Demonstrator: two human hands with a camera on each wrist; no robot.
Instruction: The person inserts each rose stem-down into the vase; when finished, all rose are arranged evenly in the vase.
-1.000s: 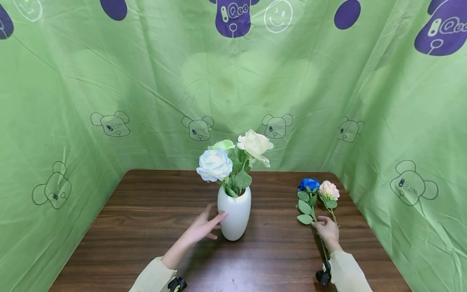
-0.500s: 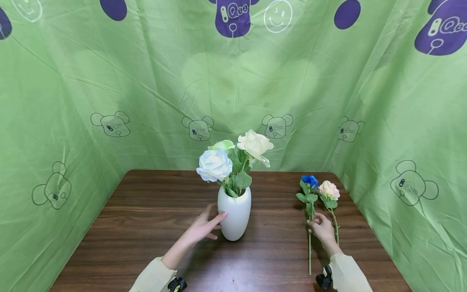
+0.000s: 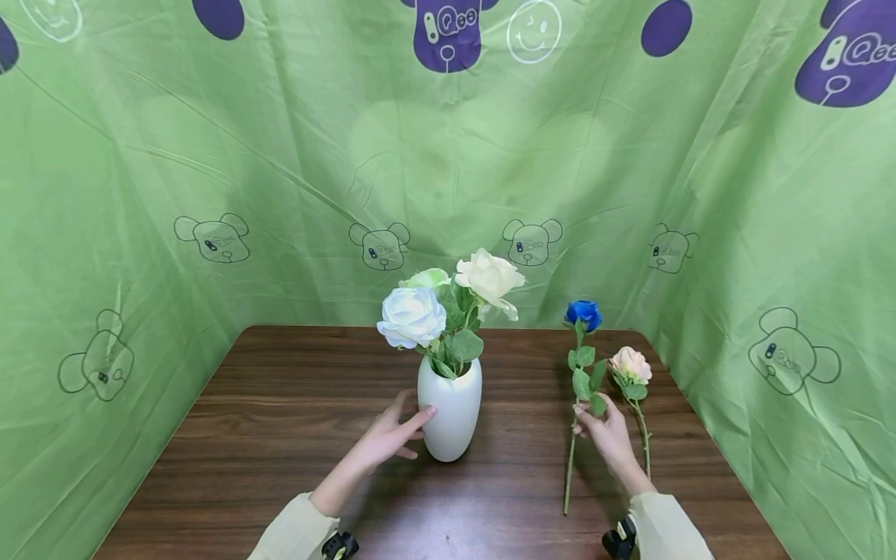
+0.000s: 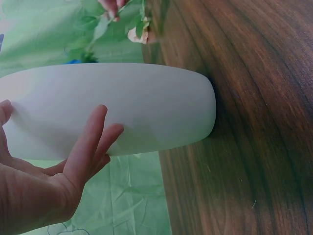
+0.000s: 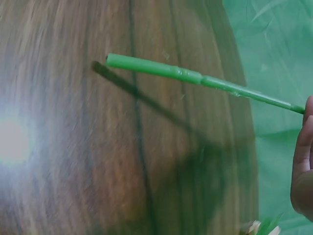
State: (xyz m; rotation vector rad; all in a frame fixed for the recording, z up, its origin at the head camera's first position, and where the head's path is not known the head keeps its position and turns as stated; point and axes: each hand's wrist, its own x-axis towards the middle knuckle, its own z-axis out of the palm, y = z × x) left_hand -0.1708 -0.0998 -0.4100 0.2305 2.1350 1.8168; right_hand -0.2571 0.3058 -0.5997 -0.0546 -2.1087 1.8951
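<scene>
Right hand [image 3: 610, 437], fingers pinching the blue rose [image 3: 581, 383] right of the vase [image 3: 453, 414]; left hand [image 3: 386, 435], fingers extended, touching the vase's left side. A firm pinch and light steadying contact should serve best.

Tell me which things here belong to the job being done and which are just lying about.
Seemingly in the job:
vase, touched by the left hand
blue flower, held by the right hand
pale flowers standing in the vase
pink flower, lying loose, probably

Just around:
table
green cloth
</scene>
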